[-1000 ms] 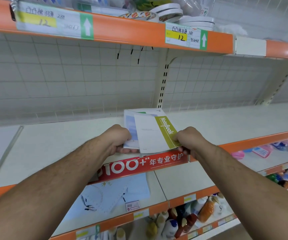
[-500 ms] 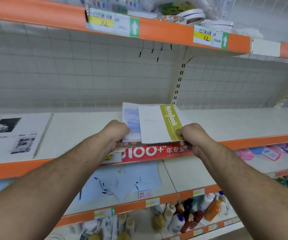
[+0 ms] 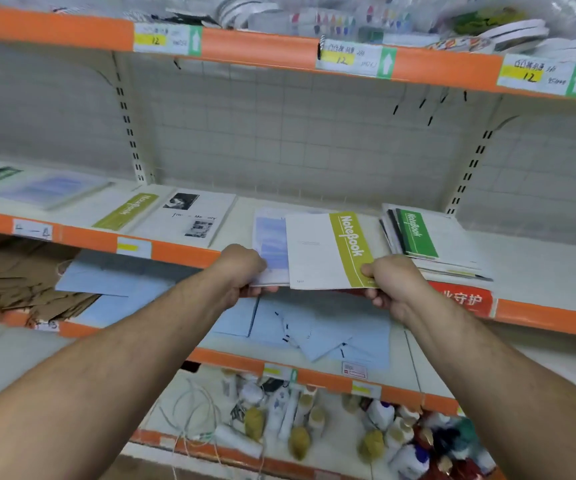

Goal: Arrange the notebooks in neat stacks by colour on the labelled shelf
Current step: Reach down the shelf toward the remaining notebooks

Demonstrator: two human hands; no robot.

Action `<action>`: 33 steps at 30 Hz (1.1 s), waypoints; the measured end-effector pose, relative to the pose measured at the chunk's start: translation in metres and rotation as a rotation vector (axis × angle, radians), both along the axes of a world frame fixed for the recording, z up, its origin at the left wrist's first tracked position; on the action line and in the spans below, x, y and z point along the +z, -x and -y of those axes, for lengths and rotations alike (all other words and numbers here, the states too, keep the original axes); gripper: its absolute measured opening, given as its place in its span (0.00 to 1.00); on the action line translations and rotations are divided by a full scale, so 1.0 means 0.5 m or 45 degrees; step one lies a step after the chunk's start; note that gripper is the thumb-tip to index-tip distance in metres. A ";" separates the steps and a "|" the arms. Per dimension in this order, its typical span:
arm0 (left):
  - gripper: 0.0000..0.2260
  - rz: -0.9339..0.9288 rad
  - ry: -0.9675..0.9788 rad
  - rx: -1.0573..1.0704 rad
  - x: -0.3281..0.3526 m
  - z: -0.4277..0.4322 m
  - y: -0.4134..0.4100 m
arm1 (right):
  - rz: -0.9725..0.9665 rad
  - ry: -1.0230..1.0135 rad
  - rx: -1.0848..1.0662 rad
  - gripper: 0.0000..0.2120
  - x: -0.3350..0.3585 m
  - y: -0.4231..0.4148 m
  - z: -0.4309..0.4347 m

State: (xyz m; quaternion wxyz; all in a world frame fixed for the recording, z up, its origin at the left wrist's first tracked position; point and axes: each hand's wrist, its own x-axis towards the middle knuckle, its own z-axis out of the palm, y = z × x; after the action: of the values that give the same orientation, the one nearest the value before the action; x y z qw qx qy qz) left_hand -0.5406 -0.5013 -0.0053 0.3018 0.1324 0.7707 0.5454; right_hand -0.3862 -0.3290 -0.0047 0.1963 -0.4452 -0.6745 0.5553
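Smooth cream shelf (image 3: 539, 268) w/ orange edge, grid back wall (image 3: 297, 133). At near edge, centre: left hand (image 3: 241, 271) grips flat blue notebook (image 3: 271, 244), right hand (image 3: 397, 282) grips white notebook (image 3: 314, 251) w/ olive band.

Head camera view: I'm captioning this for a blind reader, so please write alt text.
Two bare hands hold overlapping notebooks at a shelf: the left hand grips a blue notebook, the right hand pinches an olive-banded notebook lying over it. A dark green notebook tops a pile on the right.
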 end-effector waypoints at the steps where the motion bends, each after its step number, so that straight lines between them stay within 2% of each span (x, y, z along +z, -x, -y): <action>1: 0.05 0.001 0.000 0.034 -0.002 0.025 -0.001 | 0.003 0.009 0.034 0.07 -0.006 0.009 0.016; 14: 0.10 -0.045 -0.026 0.277 -0.007 0.306 0.098 | 0.018 0.031 0.348 0.06 -0.010 0.205 0.236; 33: 0.06 -0.067 0.019 0.360 -0.016 0.660 0.570 | 0.016 0.063 0.372 0.05 -0.020 0.676 0.583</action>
State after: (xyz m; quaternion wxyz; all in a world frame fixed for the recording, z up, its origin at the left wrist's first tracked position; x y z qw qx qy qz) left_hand -0.8255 -0.8313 -0.0133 0.2026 0.0346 0.7933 0.5730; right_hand -0.7242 -0.6206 -0.0147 0.0980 -0.3505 -0.7194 0.5916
